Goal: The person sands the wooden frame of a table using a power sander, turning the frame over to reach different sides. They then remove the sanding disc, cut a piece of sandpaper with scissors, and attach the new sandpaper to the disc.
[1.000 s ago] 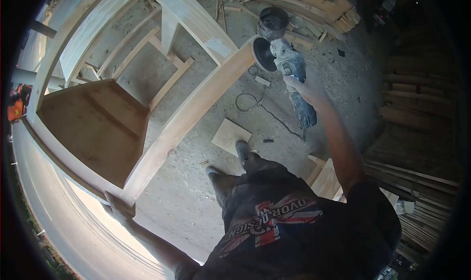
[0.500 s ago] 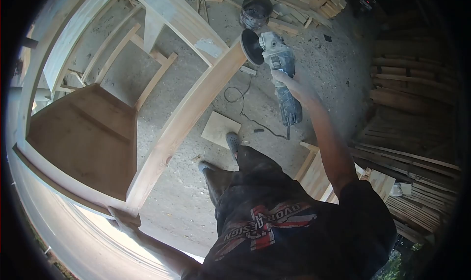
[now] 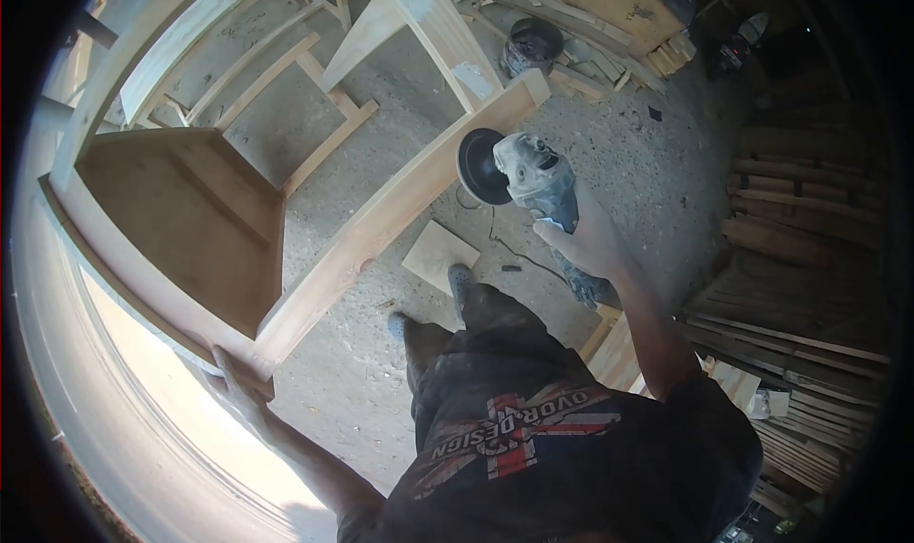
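Observation:
A pale wooden frame (image 3: 381, 221), like a piece of furniture under construction, fills the left of the head view. My right hand (image 3: 590, 243) grips a dusty grey angle grinder (image 3: 533, 177). Its dark sanding disc (image 3: 479, 166) touches or sits right beside the frame's long diagonal beam, partway down its length. My left hand (image 3: 233, 376) holds the frame's lower corner, fingers wrapped on the wood. My dark printed shirt and my legs and shoes (image 3: 462, 281) show below.
A dark bucket (image 3: 531, 46) stands on the concrete floor beyond the frame's end. A flat wooden square (image 3: 436, 254) lies near my feet, with a black cable (image 3: 519, 253) beside it. Stacked planks (image 3: 809, 219) line the right side, and offcuts lie at the top.
The grinder has come down the beam from its far end toward me. My left hand on the frame's lower corner now shows more clearly.

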`<state>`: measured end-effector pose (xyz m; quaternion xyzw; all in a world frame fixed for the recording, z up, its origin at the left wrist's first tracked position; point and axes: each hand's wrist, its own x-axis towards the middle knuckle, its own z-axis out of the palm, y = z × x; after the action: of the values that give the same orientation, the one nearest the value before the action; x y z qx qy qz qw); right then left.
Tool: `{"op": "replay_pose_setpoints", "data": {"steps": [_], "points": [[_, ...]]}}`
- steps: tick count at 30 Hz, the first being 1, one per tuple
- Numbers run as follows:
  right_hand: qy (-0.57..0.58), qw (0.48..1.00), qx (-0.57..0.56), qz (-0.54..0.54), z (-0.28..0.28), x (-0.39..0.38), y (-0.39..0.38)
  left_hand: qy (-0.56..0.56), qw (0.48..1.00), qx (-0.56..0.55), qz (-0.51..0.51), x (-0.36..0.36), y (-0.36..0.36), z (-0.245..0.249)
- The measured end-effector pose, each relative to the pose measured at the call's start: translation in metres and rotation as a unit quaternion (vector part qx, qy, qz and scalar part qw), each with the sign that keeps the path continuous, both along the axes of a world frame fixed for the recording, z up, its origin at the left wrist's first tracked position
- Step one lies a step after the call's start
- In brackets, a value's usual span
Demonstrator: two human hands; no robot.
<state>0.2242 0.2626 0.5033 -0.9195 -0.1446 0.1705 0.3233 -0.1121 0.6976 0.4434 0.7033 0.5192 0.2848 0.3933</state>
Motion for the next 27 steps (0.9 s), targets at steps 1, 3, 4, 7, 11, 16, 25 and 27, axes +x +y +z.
{"op": "replay_pose_setpoints", "data": {"steps": [1,3,4,7,11,16,25,27], "points": [[-0.013,0.998,-0.029,0.046,-0.002,-0.02,0.017,0.011,0.996,0.084,-0.025,0.0,0.0,0.0],[0.013,0.982,-0.114,0.149,0.026,-0.05,0.071,-0.114,0.982,-0.151,0.0,-0.044,0.044,-0.061],[0.022,0.978,-0.104,0.18,0.033,-0.06,0.092,-0.14,0.989,-0.043,-0.034,-0.015,0.021,-0.037],[0.043,0.954,-0.128,0.267,0.034,-0.104,0.142,-0.025,0.999,0.01,-0.026,-0.007,0.014,-0.02],[-0.007,0.923,-0.128,0.364,0.04,-0.146,0.19,-0.023,1.0,0.009,-0.017,-0.008,0.012,-0.027],[0.001,0.912,-0.184,0.368,0.052,-0.174,0.223,-0.055,0.996,0.043,-0.063,-0.009,0.011,-0.029],[0.004,0.931,-0.239,0.276,0.055,-0.114,0.163,-0.063,0.996,0.028,-0.053,-0.015,0.006,-0.044],[0.011,0.942,-0.237,0.236,0.054,-0.091,0.144,-0.057,0.998,0.022,-0.036,-0.019,0.002,-0.047]]}}
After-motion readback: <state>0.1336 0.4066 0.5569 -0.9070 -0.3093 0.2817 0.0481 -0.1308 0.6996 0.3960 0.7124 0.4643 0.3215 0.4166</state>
